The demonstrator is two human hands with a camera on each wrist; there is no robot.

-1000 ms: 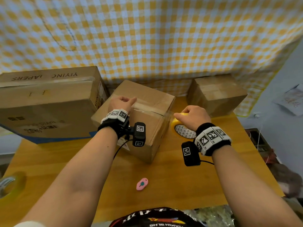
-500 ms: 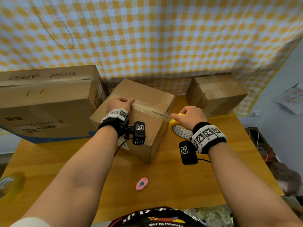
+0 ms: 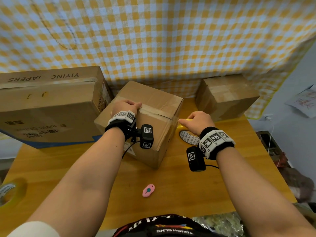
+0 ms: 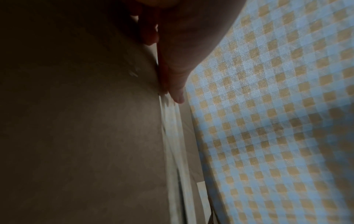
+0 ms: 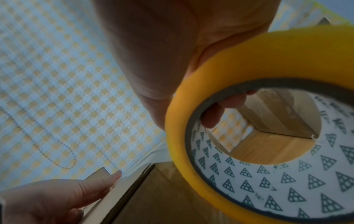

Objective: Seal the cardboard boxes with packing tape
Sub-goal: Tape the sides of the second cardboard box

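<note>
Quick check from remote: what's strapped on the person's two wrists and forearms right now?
Each wrist wears a black band faced with white tiles printed with black square markers: left wristband, right wristband. A small black camera with the same kind of markers hangs at each: left camera, right camera. A thin black cable trails from each. Forearms are bare; a white sleeve shows at the left upper arm.

Brown cardboard box (image 3: 147,106) is sitting mid-table, clear strip running across its top; yellow tape roll (image 3: 185,130) is hanging at its 3 o'clock.
</note>
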